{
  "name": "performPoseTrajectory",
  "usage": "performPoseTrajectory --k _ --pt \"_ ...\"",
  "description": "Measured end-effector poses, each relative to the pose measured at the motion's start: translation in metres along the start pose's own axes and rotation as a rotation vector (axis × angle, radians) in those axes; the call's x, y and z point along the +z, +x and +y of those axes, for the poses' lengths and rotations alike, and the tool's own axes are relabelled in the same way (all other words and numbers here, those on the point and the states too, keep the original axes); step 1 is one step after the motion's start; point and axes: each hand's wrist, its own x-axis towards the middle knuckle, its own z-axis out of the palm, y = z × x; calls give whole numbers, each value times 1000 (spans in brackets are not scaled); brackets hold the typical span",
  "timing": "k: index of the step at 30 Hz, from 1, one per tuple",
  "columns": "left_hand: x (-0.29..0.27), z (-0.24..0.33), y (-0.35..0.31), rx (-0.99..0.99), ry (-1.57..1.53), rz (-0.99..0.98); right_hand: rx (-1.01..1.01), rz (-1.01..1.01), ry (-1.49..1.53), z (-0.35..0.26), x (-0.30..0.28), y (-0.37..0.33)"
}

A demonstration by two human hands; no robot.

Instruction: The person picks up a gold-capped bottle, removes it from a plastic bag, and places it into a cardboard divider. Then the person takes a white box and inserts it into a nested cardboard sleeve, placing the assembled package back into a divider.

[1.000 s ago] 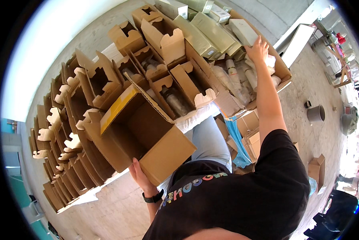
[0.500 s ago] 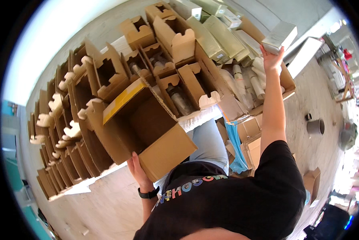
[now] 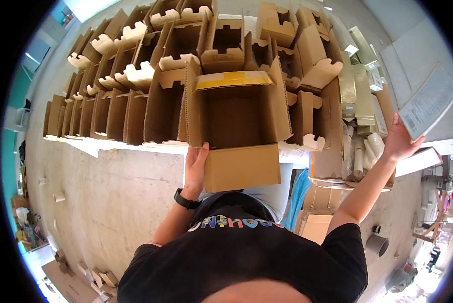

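Note:
An open brown cardboard box point(image 3: 242, 169) with yellow tape along its far flap is in front of my body, its brown inside showing. My left hand point(image 3: 196, 164) grips this box at its near left corner, thumb over the edge. Out to the far right, my right hand point(image 3: 402, 141) is raised and closed on a pale box point(image 3: 429, 103) with printing on its broad face. Below and left of that hand lie white wrapped rolls point(image 3: 373, 147) inside a large carton point(image 3: 329, 156).
Rows of open brown cardboard boxes point(image 3: 110, 113) stand on a table to the left and ahead. Gold-coloured long boxes point(image 3: 363, 91) fill the right side. A blue plastic sheet point(image 3: 296, 199) hangs below the table edge. A grey bucket point(image 3: 377, 245) stands on the floor at right.
The view has turned, so the table rows appear more level. The pale box in my right hand has tilted, turning its broad printed face into view. My left hand still holds the cardboard box.

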Motion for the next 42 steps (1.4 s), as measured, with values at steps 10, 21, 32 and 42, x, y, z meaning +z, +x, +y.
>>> performPoseTrajectory --k 10,21,32,42 --pt "5 4 1 19 28 -31 24 -682 -811 -31 103 -57" --pt "4 0 2 81 50 3 -216 -1303 -1263 7 239 -121" --pt "3 0 2 79 55 -16 -214 -1315 -1409 84 248 -166" --pt "-1 -4 3 51 83 -10 -206 -1201 -1420 123 234 -182"
